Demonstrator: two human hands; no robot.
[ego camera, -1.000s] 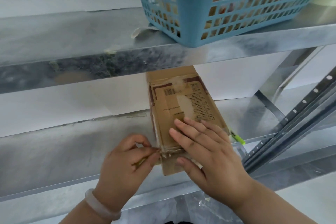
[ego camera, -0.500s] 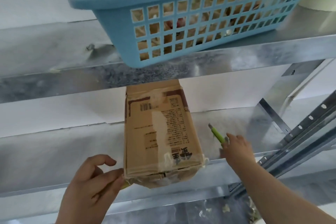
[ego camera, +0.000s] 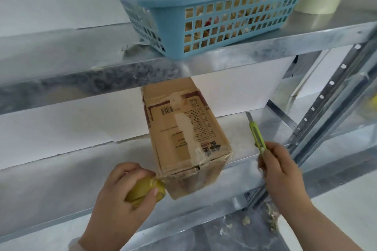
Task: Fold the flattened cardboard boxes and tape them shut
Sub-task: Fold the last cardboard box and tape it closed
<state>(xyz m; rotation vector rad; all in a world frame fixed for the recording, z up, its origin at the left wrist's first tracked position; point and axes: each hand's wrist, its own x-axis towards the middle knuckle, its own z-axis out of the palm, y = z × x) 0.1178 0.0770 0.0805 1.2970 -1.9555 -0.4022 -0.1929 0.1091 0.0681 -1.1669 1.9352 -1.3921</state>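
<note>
Here, the box lies on the shelf, light, stiff yet crushable, best held by its edges, as the left hand closes its grip round the tape roll and the right hand grips a knife.

Cutter now in right hand

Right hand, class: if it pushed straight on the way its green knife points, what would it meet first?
The knife in the right hand points up and away, clear to the right of the cardboard box. The way looks free as far as the white back wall, though depth is unclear.
</note>
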